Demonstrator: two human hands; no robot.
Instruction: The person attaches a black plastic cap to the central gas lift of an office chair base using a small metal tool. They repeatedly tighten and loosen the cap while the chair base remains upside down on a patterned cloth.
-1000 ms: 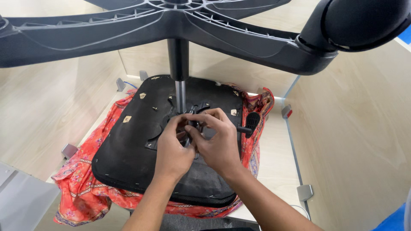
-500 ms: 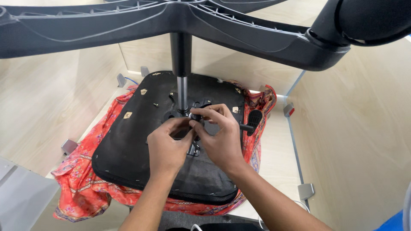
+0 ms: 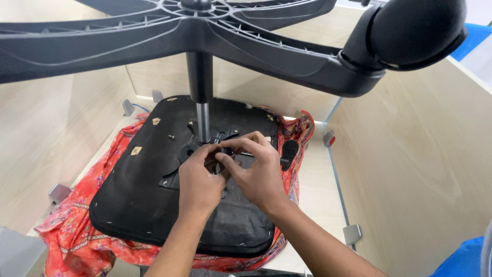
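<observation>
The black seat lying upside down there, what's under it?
Under the black seat lies a red patterned cloth, spilling out on the left, front and right. The seat covers its middle, so what lies there is hidden.

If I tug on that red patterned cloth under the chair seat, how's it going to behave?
The red cloth looks thin and floppy: it lies in folds and wrinkles around the seat. It would probably bunch and stretch rather than slide free, since the upturned seat sits on most of it. The tall column and wide base above might wobble if it shifted.
</observation>
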